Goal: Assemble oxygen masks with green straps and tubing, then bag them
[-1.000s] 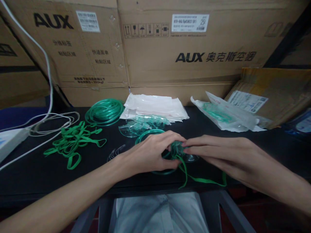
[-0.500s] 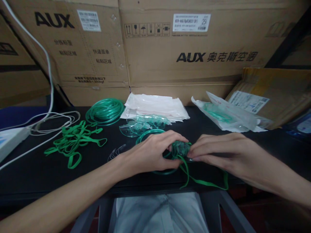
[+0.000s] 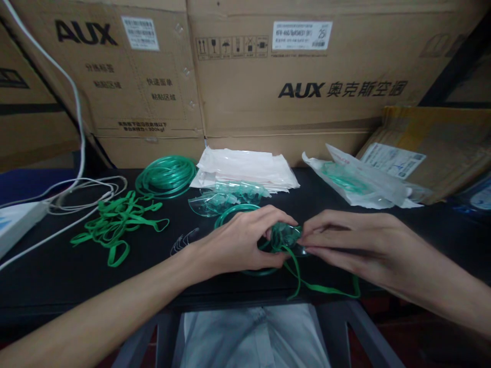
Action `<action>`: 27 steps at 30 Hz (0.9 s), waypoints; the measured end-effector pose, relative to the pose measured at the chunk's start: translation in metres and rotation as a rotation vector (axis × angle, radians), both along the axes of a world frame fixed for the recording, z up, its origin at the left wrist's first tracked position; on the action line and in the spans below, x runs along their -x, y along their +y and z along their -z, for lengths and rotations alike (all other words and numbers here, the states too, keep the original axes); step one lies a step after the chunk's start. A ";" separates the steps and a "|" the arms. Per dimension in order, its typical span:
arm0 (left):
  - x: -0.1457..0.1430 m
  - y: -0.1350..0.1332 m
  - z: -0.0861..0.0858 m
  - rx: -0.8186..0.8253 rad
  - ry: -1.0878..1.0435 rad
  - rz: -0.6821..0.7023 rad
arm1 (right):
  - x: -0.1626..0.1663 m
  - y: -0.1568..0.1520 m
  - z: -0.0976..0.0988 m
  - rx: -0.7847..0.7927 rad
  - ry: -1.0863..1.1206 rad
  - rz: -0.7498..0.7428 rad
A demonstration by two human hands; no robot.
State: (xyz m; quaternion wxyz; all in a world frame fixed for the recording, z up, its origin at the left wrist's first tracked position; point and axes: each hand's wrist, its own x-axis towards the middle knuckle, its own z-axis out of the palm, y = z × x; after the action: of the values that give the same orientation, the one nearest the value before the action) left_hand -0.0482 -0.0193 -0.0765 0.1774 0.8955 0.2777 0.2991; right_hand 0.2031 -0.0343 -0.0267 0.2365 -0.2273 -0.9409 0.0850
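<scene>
Between my two hands is a clear green plastic oxygen mask (image 3: 286, 236), near the front of the black table. My left hand (image 3: 245, 237) grips it from the left, thumb below and fingers above. At its right edge, the fingertips of my right hand (image 3: 341, 237) are pinched together on the mask's rim. A green elastic strap (image 3: 322, 289) hangs from the mask and loops to the right under my right hand. Coiled green tubing (image 3: 264, 272) lies under and behind my left hand, partly hidden by it.
Behind my hands lie more clear green masks (image 3: 226, 197) and a stack of white bags (image 3: 245, 168). Leftward are a tubing coil (image 3: 166, 176), tangled green straps (image 3: 118, 220), thin wires (image 3: 184, 240) and a white cable (image 3: 79, 117). An opened bag (image 3: 349, 179) sits right, before cardboard boxes (image 3: 307, 117).
My right hand has shifted slightly to the right along the mask's edge, and the mask has turned a little. The strap's hanging end has swung slightly. My left hand stays in place.
</scene>
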 end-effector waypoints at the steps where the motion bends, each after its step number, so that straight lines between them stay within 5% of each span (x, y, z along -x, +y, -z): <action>1: 0.000 0.000 0.000 -0.001 0.003 -0.003 | 0.000 -0.001 0.000 -0.039 -0.010 0.010; 7: 0.000 0.001 0.001 0.000 0.017 -0.023 | 0.000 -0.004 0.003 -0.149 -0.049 0.049; 27: 0.000 0.001 0.001 -0.025 -0.008 -0.016 | -0.006 -0.006 0.015 0.018 0.003 0.072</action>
State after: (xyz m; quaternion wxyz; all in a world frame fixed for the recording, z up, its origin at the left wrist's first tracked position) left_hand -0.0484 -0.0183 -0.0777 0.1649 0.8942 0.2805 0.3075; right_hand 0.2090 -0.0403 -0.0418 0.2387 -0.2630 -0.9309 0.0853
